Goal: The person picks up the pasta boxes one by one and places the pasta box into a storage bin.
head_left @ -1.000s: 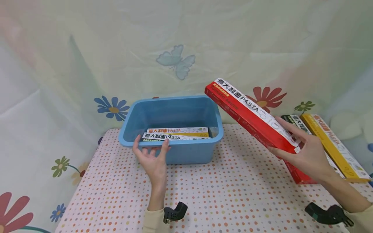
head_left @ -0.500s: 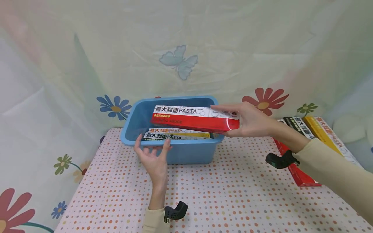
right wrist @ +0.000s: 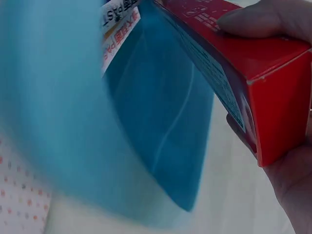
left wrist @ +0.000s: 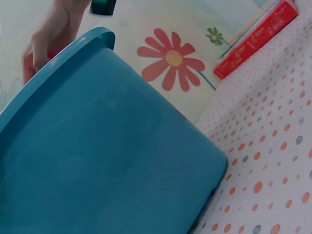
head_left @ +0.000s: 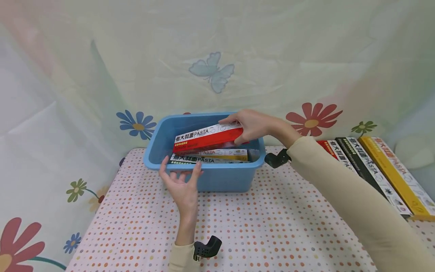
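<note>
Pasta box (head_left: 207, 137), red: gripped at its end by right hand (head_left: 249, 124), now lowered from above the rim into blue tub (head_left: 217, 177), nearly stowed. Left hand (head_left: 180, 185), fingers spread, steadies tub's near wall.

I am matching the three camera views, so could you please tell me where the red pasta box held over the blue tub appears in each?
Head: red pasta box mid-frame, over the tub, held by the right hand.
Left wrist: hardly visible, only a red sliver by the fingers, top left.
Right wrist: its end fills the upper right.
Shared landmark: blue tub.
</note>
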{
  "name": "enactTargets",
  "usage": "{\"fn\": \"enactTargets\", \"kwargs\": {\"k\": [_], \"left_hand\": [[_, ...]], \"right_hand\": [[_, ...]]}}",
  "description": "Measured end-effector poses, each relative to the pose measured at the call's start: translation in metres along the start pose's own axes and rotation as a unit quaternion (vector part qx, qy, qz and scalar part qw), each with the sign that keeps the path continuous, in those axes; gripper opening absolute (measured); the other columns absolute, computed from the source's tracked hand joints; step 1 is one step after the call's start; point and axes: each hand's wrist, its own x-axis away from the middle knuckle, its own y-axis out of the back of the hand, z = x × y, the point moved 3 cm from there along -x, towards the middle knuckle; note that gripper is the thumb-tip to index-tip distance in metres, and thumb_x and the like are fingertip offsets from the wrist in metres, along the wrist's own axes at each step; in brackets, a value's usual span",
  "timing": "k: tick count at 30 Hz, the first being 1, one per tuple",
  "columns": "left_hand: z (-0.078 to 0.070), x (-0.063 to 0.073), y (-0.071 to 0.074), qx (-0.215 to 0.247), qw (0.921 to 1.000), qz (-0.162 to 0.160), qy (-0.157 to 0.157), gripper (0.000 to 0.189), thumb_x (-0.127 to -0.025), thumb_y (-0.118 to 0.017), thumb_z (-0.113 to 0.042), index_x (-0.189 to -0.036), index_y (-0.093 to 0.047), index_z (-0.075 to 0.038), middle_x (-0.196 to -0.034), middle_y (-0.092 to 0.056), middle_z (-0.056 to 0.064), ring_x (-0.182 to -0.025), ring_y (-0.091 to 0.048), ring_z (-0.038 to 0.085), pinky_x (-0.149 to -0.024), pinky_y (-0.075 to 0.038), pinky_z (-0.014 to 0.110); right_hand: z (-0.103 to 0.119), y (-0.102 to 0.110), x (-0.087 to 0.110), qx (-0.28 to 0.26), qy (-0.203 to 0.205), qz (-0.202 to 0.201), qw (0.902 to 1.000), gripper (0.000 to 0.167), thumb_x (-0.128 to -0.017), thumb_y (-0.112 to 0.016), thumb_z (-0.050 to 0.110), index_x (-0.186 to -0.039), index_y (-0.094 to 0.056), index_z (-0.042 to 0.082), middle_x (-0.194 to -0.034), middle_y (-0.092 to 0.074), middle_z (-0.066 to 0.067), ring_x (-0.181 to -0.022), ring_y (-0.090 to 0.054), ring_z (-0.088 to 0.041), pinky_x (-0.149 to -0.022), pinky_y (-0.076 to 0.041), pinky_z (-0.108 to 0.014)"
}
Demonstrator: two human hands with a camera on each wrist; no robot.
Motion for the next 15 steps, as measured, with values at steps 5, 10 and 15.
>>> {"fn": "enactTargets", "kwargs": {"k": [5, 10, 15], "left_hand": [[0.0, 0.0, -0.001, 0.009, 1.0, 0.002, 0.004, 0.092, -0.086, -0.083, 0.004, -0.157, -0.027, -0.014, -0.132, -0.052, 0.025, -0.09, -0.068, 0.028, -0.076, -0.069, 0.041], [-0.001, 0.001, -0.001, 0.01, 0.9999, 0.003, 0.005, 0.091, -0.087, -0.082, 0.004, -0.157, -0.027, -0.014, -0.134, -0.053, 0.021, -0.093, -0.068, 0.029, -0.076, -0.069, 0.04], [-0.003, 0.001, 0.0, 0.005, 1.0, 0.003, 0.006, 0.09, -0.087, -0.082, 0.003, -0.157, -0.026, -0.014, -0.138, -0.052, 0.019, -0.097, -0.068, 0.031, -0.078, -0.069, 0.04]], "right_hand": [[-0.008, -0.004, -0.013, -0.038, -0.03, -0.003, 0.9989, 0.073, -0.082, -0.078, 0.011, -0.149, -0.054, -0.001, -0.14, -0.065, -0.017, -0.099, -0.063, -0.026, -0.067, -0.056, -0.03], [-0.008, -0.005, -0.023, -0.048, -0.037, 0.004, 0.9982, 0.07, -0.081, -0.078, 0.009, -0.148, -0.056, -0.001, -0.141, -0.065, -0.016, -0.096, -0.063, -0.025, -0.069, -0.052, -0.029], [-0.009, -0.008, -0.031, -0.063, -0.042, 0.018, 0.997, 0.07, -0.083, -0.078, 0.011, -0.148, -0.056, -0.002, -0.144, -0.062, -0.017, -0.111, -0.062, -0.029, -0.084, -0.059, -0.035]]}}
